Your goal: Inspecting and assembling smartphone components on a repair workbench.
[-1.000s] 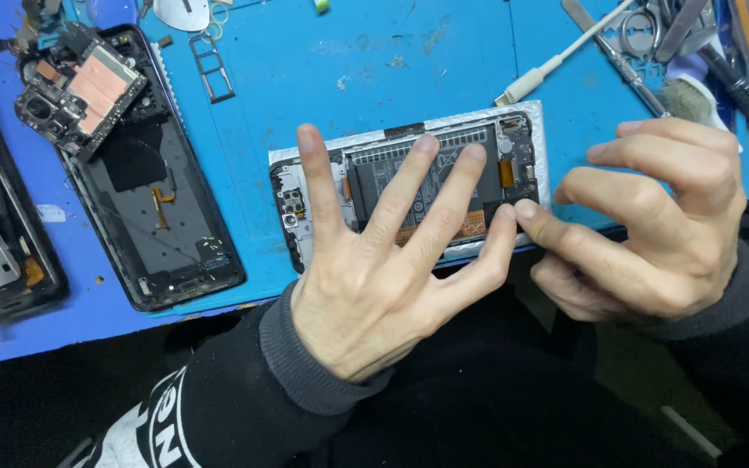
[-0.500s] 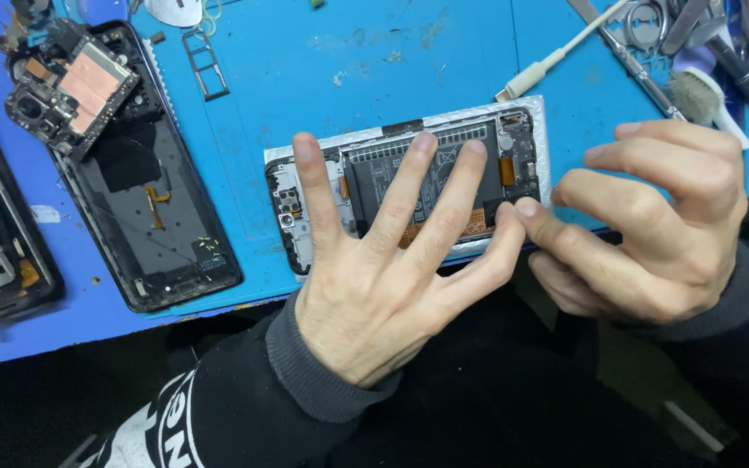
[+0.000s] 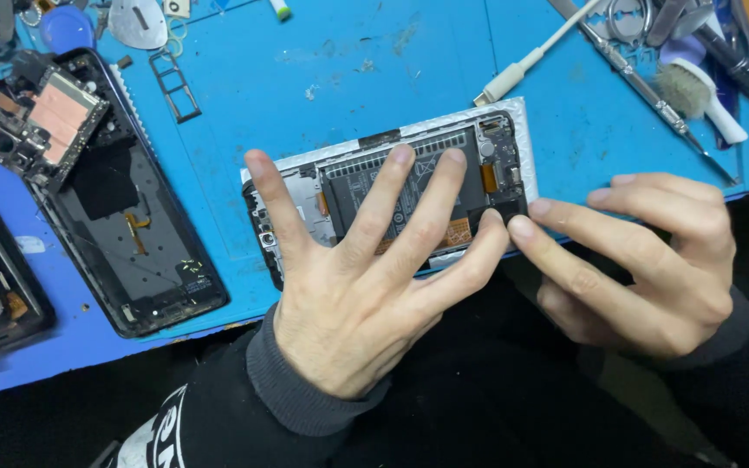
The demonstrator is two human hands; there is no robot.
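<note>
Bright blue work mat (image 3: 348, 78); opened phone (image 3: 496, 165) with black battery, silver-white frame, orange flex strips. Upper left, black phone shell (image 3: 132, 251) bearing a copper-pink shielded board (image 3: 58, 117). White cable (image 3: 530, 61) upper right.

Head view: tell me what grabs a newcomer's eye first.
A left hand lies spread over an opened phone with its battery bare, mid-frame on the blue mat. The right hand touches the phone's right end with its fingertips. At left lies another opened phone shell, with a loose circuit board on its top end.

Left hand (image 3: 357, 295) splayed flat, right hand (image 3: 643, 260) curled.
</note>
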